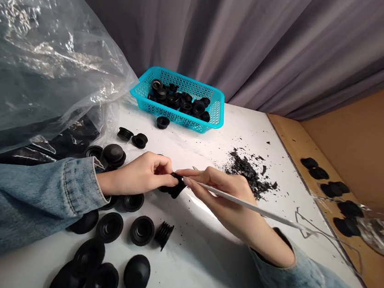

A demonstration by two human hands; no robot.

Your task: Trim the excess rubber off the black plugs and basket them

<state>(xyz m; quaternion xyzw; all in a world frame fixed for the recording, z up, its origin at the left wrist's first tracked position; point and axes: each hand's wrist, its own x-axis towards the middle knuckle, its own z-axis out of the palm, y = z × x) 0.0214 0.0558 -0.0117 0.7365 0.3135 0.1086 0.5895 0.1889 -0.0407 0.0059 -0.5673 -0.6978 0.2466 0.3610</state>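
Observation:
My left hand (145,172) pinches a black ribbed plug (177,188) between thumb and fingers, above the white table. Close against it on the right, my right hand (224,194) grips a thin white-handled tool (257,209), its handle running back over the wrist. A pointed tip shows near the right fingers. Where the fingers meet, the plug is partly hidden. Several loose black plugs lie around and below my left hand, among them an upturned one (142,231), a ribbed one on its side (164,235) and a domed one (137,274).
A turquoise basket (177,119) holding several black plugs stands at the back. Black shavings (251,171) are heaped right of centre. A large clear plastic bag (49,54) fills the left. More black pieces (315,168) and a bent wire (330,240) are at the right.

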